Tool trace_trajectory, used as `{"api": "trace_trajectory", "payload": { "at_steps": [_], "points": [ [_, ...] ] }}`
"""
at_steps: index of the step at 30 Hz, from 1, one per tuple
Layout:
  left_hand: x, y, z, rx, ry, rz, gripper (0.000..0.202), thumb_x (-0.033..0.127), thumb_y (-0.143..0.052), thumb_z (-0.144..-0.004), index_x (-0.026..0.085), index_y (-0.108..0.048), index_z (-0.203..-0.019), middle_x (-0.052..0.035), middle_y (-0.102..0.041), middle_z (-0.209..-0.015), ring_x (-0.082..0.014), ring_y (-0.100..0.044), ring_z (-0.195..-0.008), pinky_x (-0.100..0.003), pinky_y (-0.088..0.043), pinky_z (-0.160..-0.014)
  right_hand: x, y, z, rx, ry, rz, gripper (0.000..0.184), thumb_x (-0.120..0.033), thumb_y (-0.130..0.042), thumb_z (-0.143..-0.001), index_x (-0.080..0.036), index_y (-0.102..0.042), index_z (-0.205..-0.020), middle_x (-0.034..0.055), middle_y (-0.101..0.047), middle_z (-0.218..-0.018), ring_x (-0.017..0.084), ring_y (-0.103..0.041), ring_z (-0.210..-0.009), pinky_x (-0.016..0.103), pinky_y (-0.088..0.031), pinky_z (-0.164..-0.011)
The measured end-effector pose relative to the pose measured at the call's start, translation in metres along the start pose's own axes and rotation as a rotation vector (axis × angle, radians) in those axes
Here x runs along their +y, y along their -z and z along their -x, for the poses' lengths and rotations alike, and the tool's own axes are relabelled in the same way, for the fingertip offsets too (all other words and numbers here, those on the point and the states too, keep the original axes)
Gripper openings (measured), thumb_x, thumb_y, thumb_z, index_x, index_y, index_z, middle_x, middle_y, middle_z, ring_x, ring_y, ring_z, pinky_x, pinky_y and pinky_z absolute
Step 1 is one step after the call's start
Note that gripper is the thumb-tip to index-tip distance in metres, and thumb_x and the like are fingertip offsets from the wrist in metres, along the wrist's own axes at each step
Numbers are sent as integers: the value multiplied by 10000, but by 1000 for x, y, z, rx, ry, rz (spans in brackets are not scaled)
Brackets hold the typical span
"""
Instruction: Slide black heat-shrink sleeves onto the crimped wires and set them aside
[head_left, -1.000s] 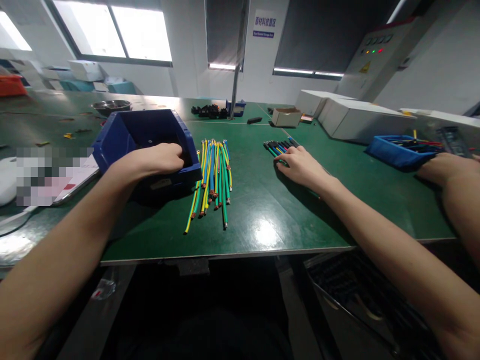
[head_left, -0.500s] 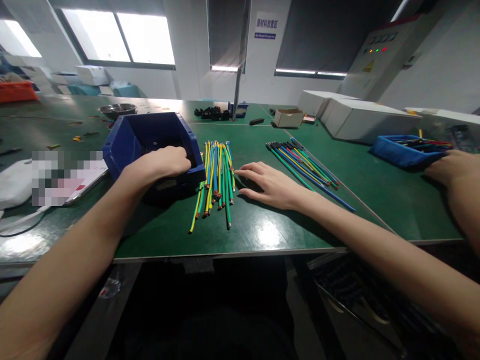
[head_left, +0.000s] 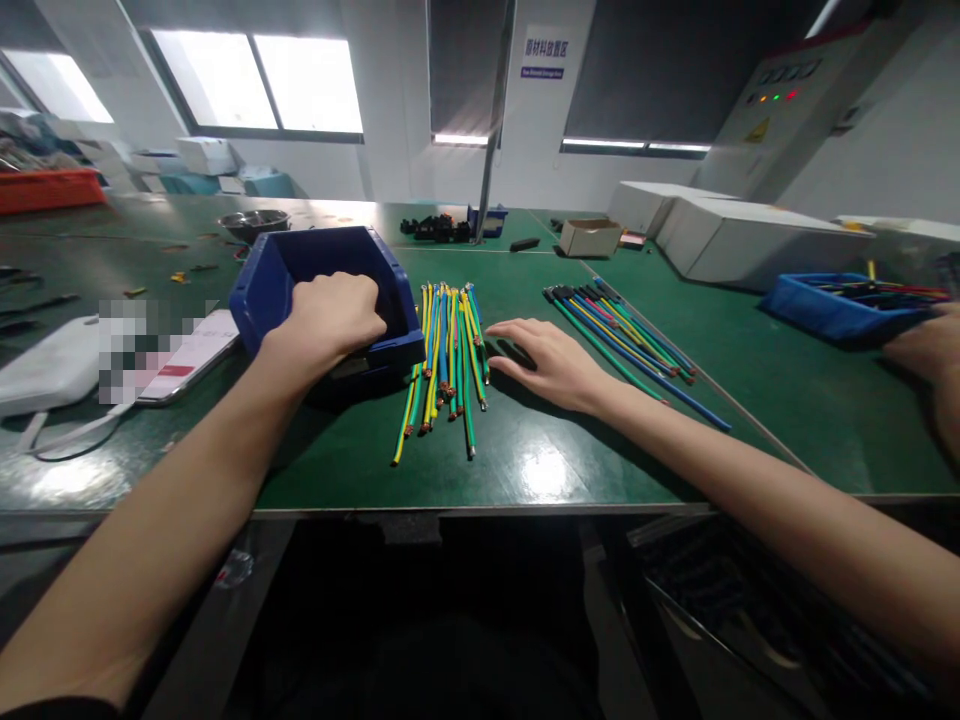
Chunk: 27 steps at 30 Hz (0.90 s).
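Note:
My left hand point(head_left: 337, 315) reaches over the front lip of a dark blue plastic bin point(head_left: 394, 347). Its knuckles are bent and the fingers curl down into the bin; the fingertips and anything between them are hidden. Just right of the bin lies a bunch of short cut wires point(head_left: 450, 350), green, yellow-green and blue, with bare copper or metal-tipped ends. My right hand point(head_left: 551, 365) rests low over the table beside that bunch, fingers extended and apart, fingertips close to the wires, holding nothing. A second bunch of coloured wires with black ends point(head_left: 622, 330) lies beyond it.
A co-worker's hand point(head_left: 930, 345) is at a blue tray of wires point(head_left: 832, 310) on the right. White boxes point(head_left: 757, 240) and a small carton point(head_left: 589, 238) stand behind. A phone point(head_left: 187, 360), white device point(head_left: 52, 360) and metal bowl point(head_left: 253, 224) are at left.
The view has turned slightly left, so everything sits further right. My left hand has shifted and its fist is raised slightly in the bin. My right hand stays beside the wires.

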<state>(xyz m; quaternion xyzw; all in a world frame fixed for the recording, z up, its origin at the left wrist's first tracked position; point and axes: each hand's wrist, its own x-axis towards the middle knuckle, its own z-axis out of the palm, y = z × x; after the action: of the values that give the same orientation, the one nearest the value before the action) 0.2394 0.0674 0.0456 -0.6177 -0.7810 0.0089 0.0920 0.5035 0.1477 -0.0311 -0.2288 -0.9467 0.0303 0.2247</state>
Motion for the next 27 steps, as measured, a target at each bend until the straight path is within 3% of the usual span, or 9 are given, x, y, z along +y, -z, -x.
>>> {"api": "trace_trajectory", "payload": {
  "at_steps": [3,5,7,10,16,18,21,23,27],
  "points": [
    [2,9,8,185,134,25,434,351,-431,-869,95,-686,-1108,-244,-681,-1127,-415,-635,-1053,-467,-492,-814,17,-13,-19,-19,-123,115,441,-371,-414,-988,-133,-567,-1326,134,-594,-1379,290,-529,-1274,462,-405,-1080],
    [3,14,13,361,172,90,458,439,-374,-940,138,-653,-1142,-179,-690,-1117,-346,-621,-1056,-421,-472,-839,28,-23,-33,-60,-126,123,517,-363,-425,-973,-102,-505,-1412,148,-477,-1504,316,-422,-1391,489,-317,-1153],
    [6,17,18,529,144,138,516,535,-301,-980,169,-609,-1172,-133,-699,-1080,-289,-621,-1032,-387,-455,-857,35,-32,-45,-96,-126,116,557,-348,-396,-977,-105,-438,-1476,135,-362,-1579,307,-330,-1460,485,-262,-1189],
    [17,17,26,650,-23,180,564,575,-224,-1004,172,-570,-1193,-127,-705,-1040,-246,-655,-993,-355,-447,-855,39,-38,-50,-125,-129,94,550,-341,-339,-996,-110,-422,-1489,139,-379,-1568,275,-338,-1463,460,-272,-1194],
    [52,-1,32,486,-568,106,339,421,-369,-1025,214,-614,-1135,-67,-748,-949,-194,-704,-838,-280,-378,-603,28,-23,-37,-106,-134,39,434,-392,-413,-985,-119,-578,-1280,158,-642,-1303,264,-606,-1199,398,-467,-1018],
    [61,-10,32,438,-700,73,312,386,-388,-1027,187,-619,-1091,-63,-746,-873,-195,-706,-755,-277,-313,-536,25,-21,-35,-88,-161,37,474,-439,-416,-985,-95,-555,-1280,170,-665,-1231,262,-640,-1119,380,-496,-954],
    [70,-19,33,414,-749,73,301,373,-425,-1023,138,-592,-1110,-60,-714,-744,-201,-697,-683,-275,-266,-498,24,-23,-34,-83,-186,53,594,-435,-410,-991,-45,-401,-1440,215,-520,-1433,267,-525,-1309,378,-432,-1056],
    [74,-24,34,393,-758,82,284,357,-465,-1013,123,-574,-1129,-54,-701,-715,-209,-696,-682,-270,-277,-502,24,-25,-35,-110,-186,75,579,-401,-434,-986,-65,-405,-1458,199,-432,-1520,263,-420,-1408,379,-368,-1123],
    [77,-30,32,351,-775,159,242,321,-443,-1023,125,-581,-1056,-65,-711,-796,-191,-678,-690,-266,-320,-538,21,-20,-37,-151,-201,146,390,-333,-443,-985,-122,-586,-1280,161,-603,-1355,265,-545,-1279,364,-422,-1038]
  ]
}}
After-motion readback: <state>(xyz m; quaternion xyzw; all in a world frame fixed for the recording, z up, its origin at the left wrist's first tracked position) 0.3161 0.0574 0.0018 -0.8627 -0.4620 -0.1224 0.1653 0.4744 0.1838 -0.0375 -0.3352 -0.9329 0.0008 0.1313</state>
